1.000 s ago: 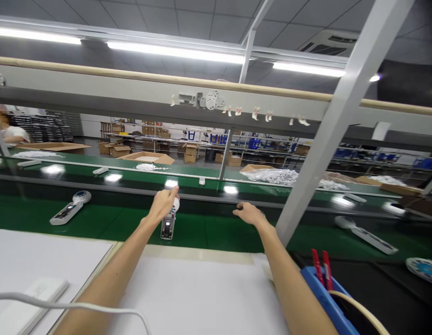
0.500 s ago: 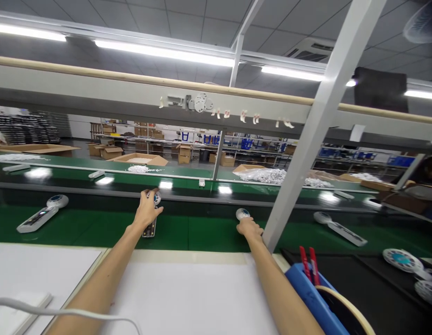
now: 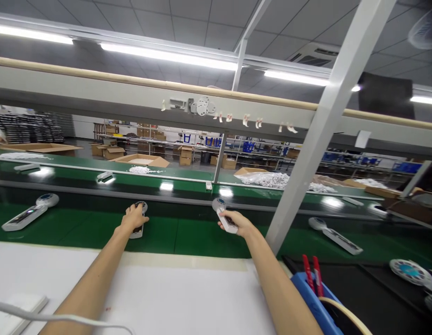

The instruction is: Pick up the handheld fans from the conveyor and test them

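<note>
My left hand (image 3: pixel 132 218) lies over a white handheld device (image 3: pixel 136 233) with a round head, which rests on the green conveyor belt (image 3: pixel 195 235). Its thumb sticks out to the side, and the fingers touch the head, partly hiding it. Farther right, my right hand (image 3: pixel 239 222) is closed around the handle of a similar white handheld device (image 3: pixel 228 225). That one tilts with its round head up and to the left; a dark recess shows along its handle. Whether it touches the belt I cannot tell.
More such devices lie on the belt at left (image 3: pixel 29 215) and right (image 3: pixel 336 236). A slanted white post (image 3: pixel 299 163) stands beside my right forearm. A blue bin (image 3: pixel 315 298) holds red-handled tools. White parts are piled in plastic (image 3: pixel 268 179) beyond the belt.
My right hand has moved left and now shows a device's handle in its grasp. My left hand and the device under it have shifted left, as has the device at far left.
</note>
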